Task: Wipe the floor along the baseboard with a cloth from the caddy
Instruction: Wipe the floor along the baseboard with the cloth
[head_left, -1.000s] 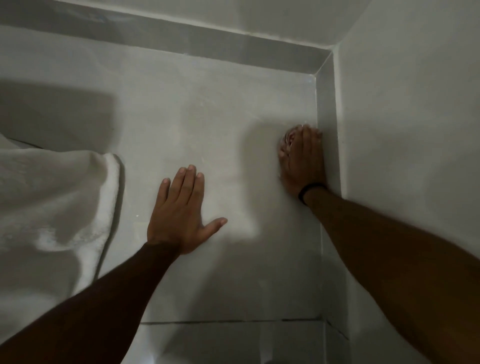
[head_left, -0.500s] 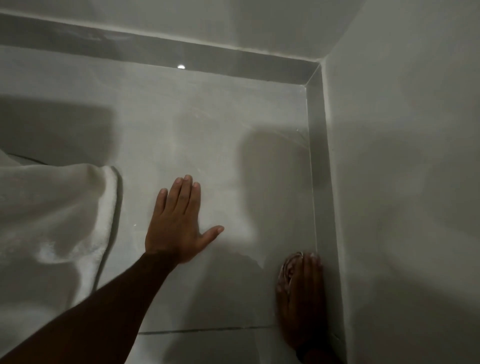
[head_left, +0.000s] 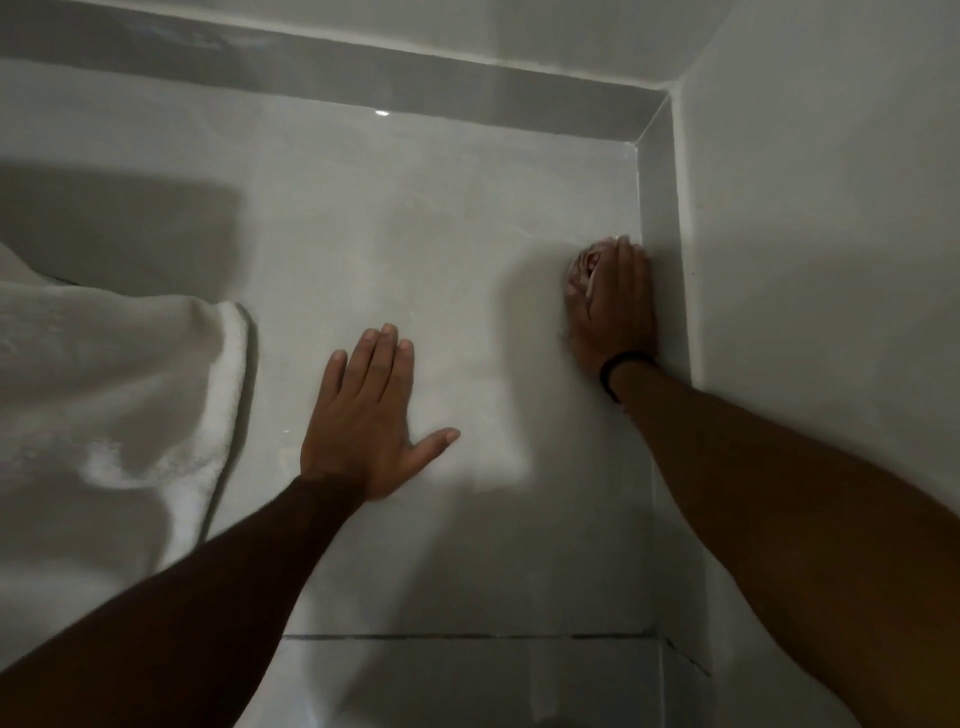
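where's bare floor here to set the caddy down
Bare tile lies between the left hand and the far baseboard, and near the grout line. Crowded: white fabric at left; right hand presses the cloth against the right baseboard.

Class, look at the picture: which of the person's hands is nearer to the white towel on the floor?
Left. The left hand lies flat on the floor just right of the towel, not touching it. The right hand presses a cloth against the baseboard, farther away.
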